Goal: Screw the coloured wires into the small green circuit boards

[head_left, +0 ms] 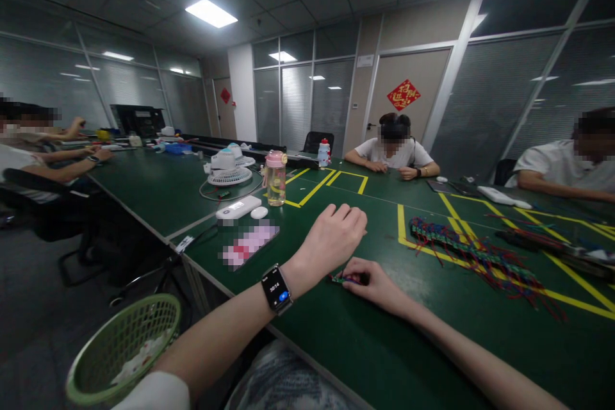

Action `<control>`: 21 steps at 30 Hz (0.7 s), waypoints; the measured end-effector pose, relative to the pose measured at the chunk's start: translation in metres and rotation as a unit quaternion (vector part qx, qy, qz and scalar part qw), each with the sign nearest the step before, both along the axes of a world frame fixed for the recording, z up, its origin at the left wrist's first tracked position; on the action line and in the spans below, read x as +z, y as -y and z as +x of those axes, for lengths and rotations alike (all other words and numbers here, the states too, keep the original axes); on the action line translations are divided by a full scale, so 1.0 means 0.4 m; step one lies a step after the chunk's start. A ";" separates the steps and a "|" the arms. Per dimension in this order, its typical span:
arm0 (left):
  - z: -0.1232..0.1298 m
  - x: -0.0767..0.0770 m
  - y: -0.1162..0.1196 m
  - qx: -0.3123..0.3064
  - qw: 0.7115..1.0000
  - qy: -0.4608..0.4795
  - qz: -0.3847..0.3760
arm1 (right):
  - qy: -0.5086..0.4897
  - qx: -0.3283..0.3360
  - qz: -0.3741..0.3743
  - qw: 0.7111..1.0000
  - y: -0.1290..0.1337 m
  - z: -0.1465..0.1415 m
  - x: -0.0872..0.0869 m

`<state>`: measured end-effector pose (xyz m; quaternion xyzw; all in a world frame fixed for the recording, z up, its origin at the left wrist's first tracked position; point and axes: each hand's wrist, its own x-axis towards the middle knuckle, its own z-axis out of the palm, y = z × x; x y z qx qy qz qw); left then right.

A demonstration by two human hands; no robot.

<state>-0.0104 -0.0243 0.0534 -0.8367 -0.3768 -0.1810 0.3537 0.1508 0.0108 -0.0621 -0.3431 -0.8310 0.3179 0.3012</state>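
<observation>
Green bench [336, 327], yellow tape [401, 225], glass partitions [295, 99] behind. Near side: our right hand [368, 282] pinches a small wired board [338, 280]; our left hand [336, 230] curls above, its grip hidden from us. Wired boards [473, 256] lie right.

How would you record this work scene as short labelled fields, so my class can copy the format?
Surface: green table with yellow tape
Left hand: raised beyond the right hand, fingertips hidden
Left wrist: watch
Right hand: pinching a small wired circuit board
To the right: row of wired boards
Further back: pink-lidded bottle, white fans
Beside table: green basket
Across table: person, seated
</observation>
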 end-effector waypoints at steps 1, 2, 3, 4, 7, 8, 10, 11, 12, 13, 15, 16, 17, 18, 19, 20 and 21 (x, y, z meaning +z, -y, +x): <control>0.001 0.000 0.001 0.005 1.000 -0.003 0.000 | 0.000 0.001 -0.002 1.000 0.000 0.000 0.000; 0.001 -0.001 0.001 0.010 1.000 -0.005 0.001 | 0.000 0.001 -0.003 1.000 0.000 0.001 0.000; 0.001 -0.003 0.002 0.017 1.000 -0.006 0.004 | 0.001 0.001 -0.003 1.000 -0.001 0.001 0.000; 0.001 -0.004 0.003 0.021 1.000 -0.006 0.006 | 0.001 0.002 0.000 1.000 -0.002 0.002 -0.001; 0.000 -0.001 0.006 0.007 1.000 -0.009 -0.003 | 0.004 0.002 0.011 1.000 -0.004 0.004 -0.005; 0.000 0.002 0.007 -0.007 1.000 -0.010 -0.009 | 0.005 0.001 0.016 1.000 -0.004 0.004 -0.005; 0.001 0.011 0.009 -0.036 0.999 -0.012 -0.018 | 0.006 -0.001 0.022 1.000 -0.004 0.003 -0.004; 0.001 0.016 0.010 -0.046 0.999 -0.012 -0.019 | 0.007 -0.003 0.024 1.000 -0.003 0.002 -0.003; 0.001 0.021 0.011 -0.054 0.998 -0.011 -0.018 | 0.008 -0.004 0.024 1.000 -0.002 0.001 -0.001; 0.002 0.026 0.011 -0.058 0.998 -0.011 -0.016 | 0.010 -0.005 0.024 1.000 -0.001 0.000 0.000; 0.002 0.033 0.011 -0.065 0.998 -0.015 -0.015 | 0.012 -0.008 0.026 1.000 0.001 -0.001 0.002; 0.003 0.035 0.011 -0.068 0.997 -0.016 -0.017 | 0.013 -0.010 0.027 0.999 0.001 -0.002 0.002; 0.003 0.037 0.012 -0.071 0.997 -0.015 -0.021 | 0.013 -0.012 0.028 0.999 0.001 -0.002 0.001; 0.003 0.038 0.012 -0.073 0.997 -0.012 -0.027 | 0.014 -0.013 0.025 0.999 0.001 -0.002 -0.001; 0.003 0.038 0.014 -0.074 0.997 -0.008 -0.033 | 0.015 -0.013 0.020 1.000 0.001 -0.002 -0.002; 0.004 0.038 0.015 -0.075 0.996 -0.004 -0.038 | 0.016 -0.011 0.013 1.000 0.001 -0.002 -0.004; 0.004 0.037 0.016 -0.076 0.996 -0.002 -0.043 | 0.016 -0.009 0.006 1.000 0.001 -0.002 -0.004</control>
